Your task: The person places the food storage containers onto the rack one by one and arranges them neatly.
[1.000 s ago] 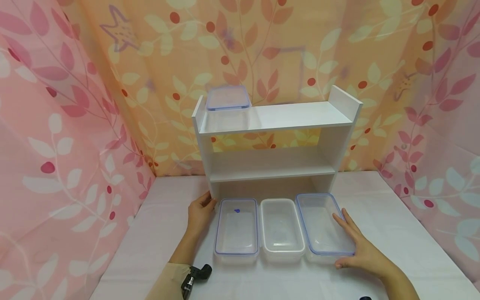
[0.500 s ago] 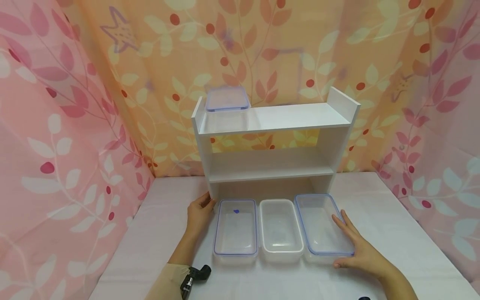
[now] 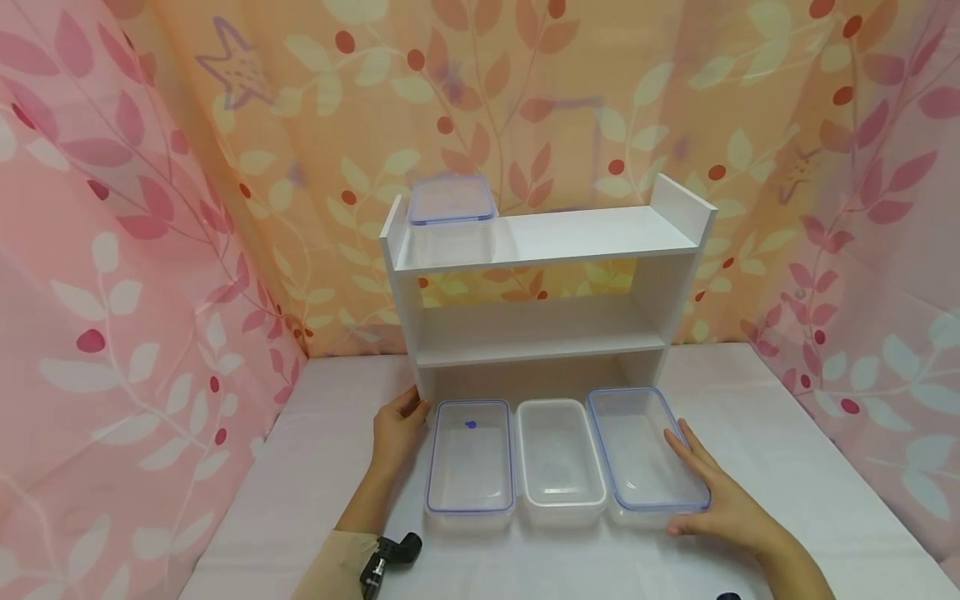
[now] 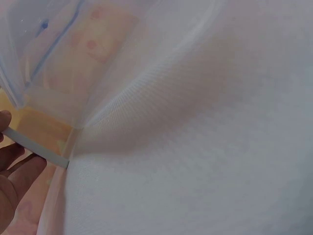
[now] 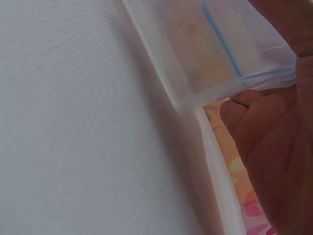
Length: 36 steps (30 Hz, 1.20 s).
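Note:
My left hand (image 3: 400, 429) pinches the lower front edge of the white shelf's (image 3: 540, 325) left side panel (image 4: 36, 147). Beside it lies a clear plastic food container (image 3: 472, 462) with a blue-lined lid and a small blue mark. A clear container with a white rim (image 3: 562, 458) is in the middle of the row. To its right, a third, blue-rimmed container (image 3: 648, 450) is slightly turned. Fairly straight fingers of my right hand (image 3: 723, 504) touch its right side, the thumb by the near corner; the right wrist view has this container's corner (image 5: 195, 93) beside the palm.
Another blue-rimmed container (image 3: 452, 200) sits on the shelf's top board at the left end. White cloth covers the table (image 3: 315, 458). Patterned curtains (image 3: 150, 333) close in the back and both sides. A dark object (image 3: 729, 596) shows at the bottom edge.
The head view shifts slightly. Both hands, the shelf and the containers keep their places relative to one another.

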### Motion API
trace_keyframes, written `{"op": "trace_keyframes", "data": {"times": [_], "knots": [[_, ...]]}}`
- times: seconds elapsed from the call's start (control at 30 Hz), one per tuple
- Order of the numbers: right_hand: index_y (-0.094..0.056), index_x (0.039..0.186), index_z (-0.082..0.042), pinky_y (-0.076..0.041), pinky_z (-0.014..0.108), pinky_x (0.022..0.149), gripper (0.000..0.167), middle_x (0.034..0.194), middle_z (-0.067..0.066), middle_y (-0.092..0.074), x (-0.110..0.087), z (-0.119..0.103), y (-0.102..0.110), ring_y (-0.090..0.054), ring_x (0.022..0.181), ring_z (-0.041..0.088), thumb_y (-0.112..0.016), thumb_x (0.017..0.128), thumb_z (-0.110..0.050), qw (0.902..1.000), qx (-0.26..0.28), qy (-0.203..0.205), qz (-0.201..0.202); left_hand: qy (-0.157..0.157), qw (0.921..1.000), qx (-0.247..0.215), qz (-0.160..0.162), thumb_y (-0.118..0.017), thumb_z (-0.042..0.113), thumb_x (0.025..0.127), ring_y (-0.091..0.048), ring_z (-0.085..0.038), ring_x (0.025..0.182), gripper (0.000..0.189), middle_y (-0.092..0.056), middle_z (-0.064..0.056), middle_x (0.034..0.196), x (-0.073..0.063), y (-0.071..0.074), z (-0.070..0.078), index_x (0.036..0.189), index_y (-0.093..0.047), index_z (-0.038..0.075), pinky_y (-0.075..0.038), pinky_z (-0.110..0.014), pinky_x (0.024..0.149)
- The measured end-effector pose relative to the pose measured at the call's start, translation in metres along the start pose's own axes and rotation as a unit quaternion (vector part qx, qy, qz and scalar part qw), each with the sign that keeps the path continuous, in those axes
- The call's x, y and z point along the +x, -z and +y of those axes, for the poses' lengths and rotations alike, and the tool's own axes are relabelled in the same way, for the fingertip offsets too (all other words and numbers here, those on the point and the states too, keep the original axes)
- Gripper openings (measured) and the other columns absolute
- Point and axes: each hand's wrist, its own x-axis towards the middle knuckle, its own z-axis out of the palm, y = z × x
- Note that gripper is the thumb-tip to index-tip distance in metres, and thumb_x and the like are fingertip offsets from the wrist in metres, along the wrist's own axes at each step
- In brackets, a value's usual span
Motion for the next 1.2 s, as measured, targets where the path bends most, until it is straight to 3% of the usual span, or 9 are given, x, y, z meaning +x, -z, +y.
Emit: {"op": "trace_keyframes", "data": {"times": [0.07, 0.13, 0.2, 0.33, 0.67, 1.2], "knots": [[-0.022, 0.165, -0.015, 0.007, 0.06, 0.119, 0.129, 0.173, 0.006, 0.008, 0.0, 0.0001, 0.0003, 0.006, 0.15, -0.006, -0.096, 0.06, -0.006, 1.0, -0.001, 0.0, -0.003, -0.001, 1.0, 0.005, 0.002, -0.073, 0.019, 0.097, -0.069, -0.024, 0.117, 0.042, -0.069, -0.007, 0.133, 0.0004, -0.0002, -0.0008, 0.137, -0.066, 0.009, -0.059, -0.032, 0.091], [-0.022, 0.165, -0.015, 0.006, 0.04, 0.122, 0.13, 0.173, 0.007, 0.009, -0.0003, -0.0001, 0.0004, 0.006, 0.15, -0.006, -0.097, 0.059, -0.007, 1.0, -0.009, 0.001, -0.003, 0.0, 1.0, 0.007, 0.003, -0.073, 0.019, 0.097, -0.069, -0.023, 0.117, 0.042, -0.069, -0.007, 0.133, 0.0008, -0.0004, -0.0014, 0.137, -0.066, 0.008, -0.059, -0.032, 0.091], [-0.021, 0.164, -0.013, 0.004, 0.019, 0.117, 0.13, 0.173, 0.009, 0.008, -0.0006, -0.0007, 0.0004, 0.006, 0.15, -0.007, -0.097, 0.059, -0.007, 0.9998, -0.017, 0.006, -0.003, 0.0, 1.0, 0.009, 0.003, -0.073, 0.019, 0.097, -0.069, -0.024, 0.117, 0.042, -0.069, -0.008, 0.133, 0.001, -0.0007, -0.002, 0.137, -0.065, 0.008, -0.058, -0.032, 0.092], [-0.023, 0.164, -0.013, -0.004, -0.001, 0.105, 0.127, 0.173, 0.01, 0.005, 0.0008, -0.0011, -0.0002, 0.003, 0.149, -0.01, -0.097, 0.061, -0.01, 0.9991, -0.038, 0.016, 0.005, 0.001, 1.0, 0.005, 0.003, -0.073, 0.019, 0.097, -0.069, -0.024, 0.117, 0.043, -0.069, -0.009, 0.133, 0.0006, -0.0001, -0.0012, 0.137, -0.065, 0.006, -0.058, -0.033, 0.093], [-0.03, 0.162, -0.014, -0.009, -0.003, 0.104, 0.121, 0.174, 0.007, -0.006, 0.0002, -0.0003, 0.0011, -0.004, 0.15, -0.013, -0.097, 0.061, -0.008, 0.9977, -0.055, 0.027, 0.029, 0.003, 1.0, -0.005, -0.003, -0.073, 0.022, 0.097, -0.069, -0.024, 0.118, 0.045, -0.068, -0.011, 0.134, -0.0027, 0.0006, 0.0007, 0.137, -0.064, 0.005, -0.056, -0.032, 0.096], [-0.032, 0.161, -0.012, -0.012, -0.003, 0.105, 0.118, 0.173, 0.006, -0.01, -0.001, -0.0051, 0.0063, -0.008, 0.15, -0.013, -0.095, 0.062, -0.002, 0.9985, -0.027, 0.021, 0.042, -0.002, 1.0, 0.003, -0.003, -0.073, 0.018, 0.097, -0.068, -0.026, 0.119, 0.044, -0.068, -0.015, 0.134, -0.0013, -0.0003, -0.0002, 0.138, -0.064, 0.006, -0.054, -0.038, 0.101]]}}
